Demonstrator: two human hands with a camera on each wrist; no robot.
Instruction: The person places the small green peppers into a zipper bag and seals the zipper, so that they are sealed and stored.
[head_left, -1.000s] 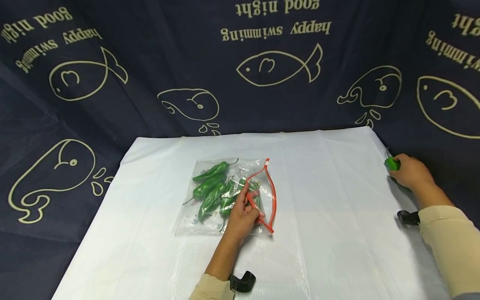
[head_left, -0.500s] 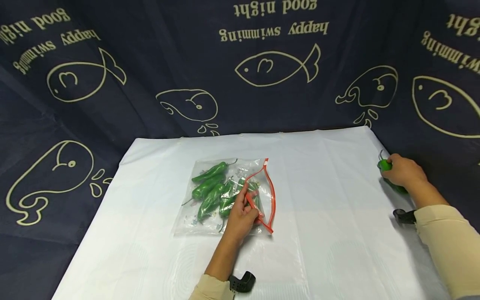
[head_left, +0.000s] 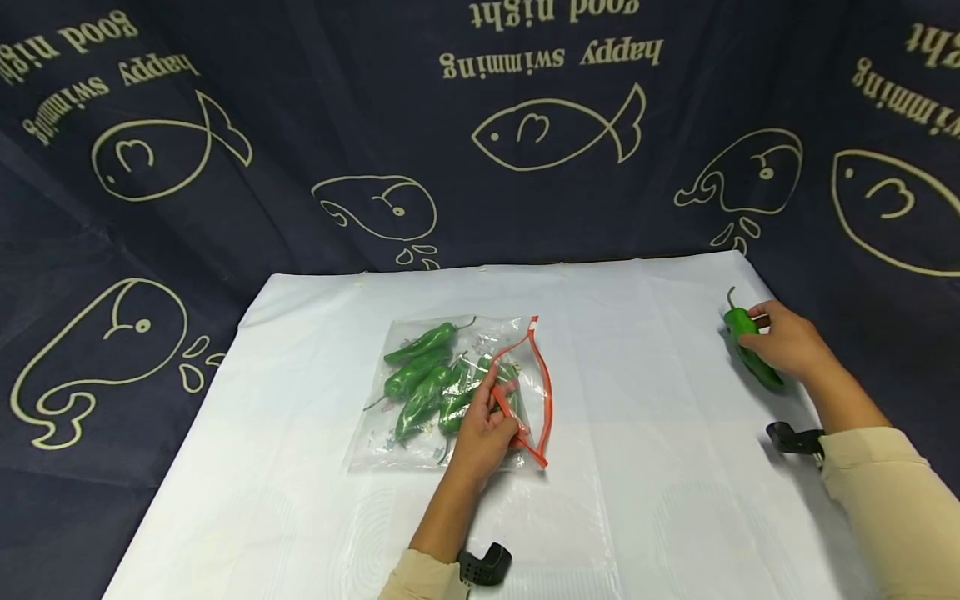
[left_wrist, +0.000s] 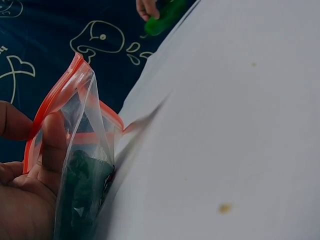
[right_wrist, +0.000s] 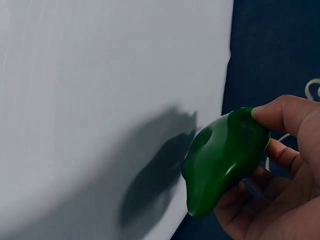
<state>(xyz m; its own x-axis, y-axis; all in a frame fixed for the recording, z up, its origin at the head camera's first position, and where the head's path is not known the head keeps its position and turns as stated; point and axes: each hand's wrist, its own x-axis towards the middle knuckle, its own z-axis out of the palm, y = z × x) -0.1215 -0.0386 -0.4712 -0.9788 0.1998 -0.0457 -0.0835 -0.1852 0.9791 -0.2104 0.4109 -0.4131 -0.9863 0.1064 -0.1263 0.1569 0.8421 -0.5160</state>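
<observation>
A clear zip bag with a red closure lies on the white-covered table, its mouth parted toward the right. Several green peppers are inside it. With thumb and fingers, my left hand holds the bag's red-edged opening; the left wrist view shows the red strip pinched between them. Over at the table's right side, my right hand grips another green pepper between thumb and fingers, its stem pointing away. In the right wrist view this glossy pepper casts a shadow on the cloth beside it.
The white tabletop stretches between the bag and my right hand. A dark blue curtain printed with fish and whales hangs behind and around the table. A black wrist device sits at my left sleeve.
My right hand has brought the green pepper from the table's right edge leftward over the cloth, and more of the pepper now shows. My left hand and the bag stay in place.
</observation>
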